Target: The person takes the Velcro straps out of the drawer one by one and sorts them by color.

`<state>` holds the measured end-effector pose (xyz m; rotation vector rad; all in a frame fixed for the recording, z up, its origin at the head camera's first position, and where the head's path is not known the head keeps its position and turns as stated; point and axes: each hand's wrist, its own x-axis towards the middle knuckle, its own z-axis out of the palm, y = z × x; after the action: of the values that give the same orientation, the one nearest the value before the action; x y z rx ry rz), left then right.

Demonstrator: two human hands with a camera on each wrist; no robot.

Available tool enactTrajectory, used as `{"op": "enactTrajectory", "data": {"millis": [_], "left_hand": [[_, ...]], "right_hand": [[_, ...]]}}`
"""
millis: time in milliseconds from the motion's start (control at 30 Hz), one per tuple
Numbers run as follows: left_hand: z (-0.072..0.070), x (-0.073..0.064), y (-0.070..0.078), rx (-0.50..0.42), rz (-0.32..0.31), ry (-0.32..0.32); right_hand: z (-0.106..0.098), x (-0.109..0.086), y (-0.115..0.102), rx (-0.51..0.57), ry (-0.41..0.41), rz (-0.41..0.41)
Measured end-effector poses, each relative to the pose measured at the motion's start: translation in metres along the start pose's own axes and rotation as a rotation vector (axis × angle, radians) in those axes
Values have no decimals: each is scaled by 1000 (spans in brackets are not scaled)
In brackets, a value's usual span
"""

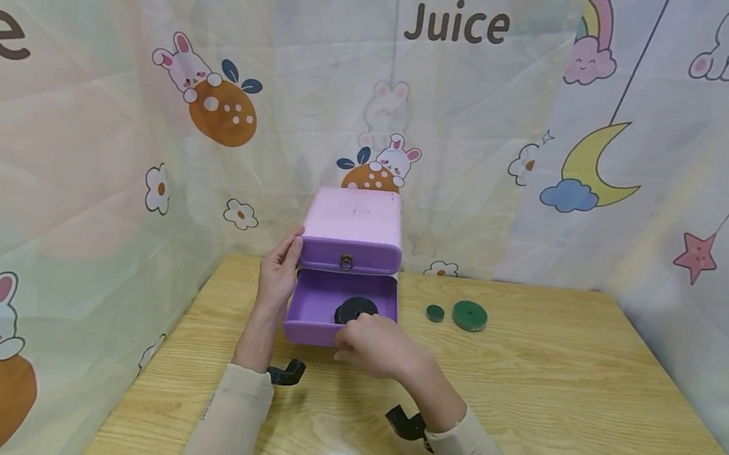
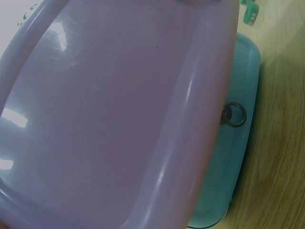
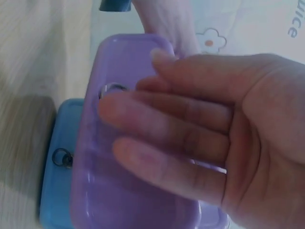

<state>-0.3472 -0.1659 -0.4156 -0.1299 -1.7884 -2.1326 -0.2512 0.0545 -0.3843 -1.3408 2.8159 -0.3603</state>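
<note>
A small pink drawer cabinet (image 1: 355, 215) stands at the back of the table, its upper purple drawer front bearing a ring pull (image 1: 347, 261). Below it, a purple drawer (image 1: 313, 300) is pulled out, with black round pieces (image 1: 357, 308) inside. My left hand (image 1: 278, 274) rests against the cabinet's left side, fingers fairly straight. At the open drawer's front is my right hand (image 1: 375, 343). In the right wrist view its extended fingers (image 3: 143, 157) overlap the purple drawer front and partly hide its ring (image 3: 113, 87).
Two green discs (image 1: 469, 316), one large and one small, lie right of the cabinet. A blue drawer front (image 3: 62, 186) with its own ring shows below the purple one in the right wrist view. A printed curtain (image 1: 465, 156) hangs behind the wooden table (image 1: 540, 394).
</note>
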Motion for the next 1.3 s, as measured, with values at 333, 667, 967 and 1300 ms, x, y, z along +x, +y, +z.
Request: {"op": "enactTrajectory", "data": {"millis": [333,667,967,1300], "left_hand": [[-1,1,-1,-7,-4,-1],[-1,1,-2,1,-4,3],[0,2,-1,-11,10,5],[1,1,0,-19,-5,3]], "right_hand": [[-14,-3,24,382,234,-109],[-6,0,49,508,423,-13],[0,4,61,510,407,20],[6,5,70,386,385,7]]}}
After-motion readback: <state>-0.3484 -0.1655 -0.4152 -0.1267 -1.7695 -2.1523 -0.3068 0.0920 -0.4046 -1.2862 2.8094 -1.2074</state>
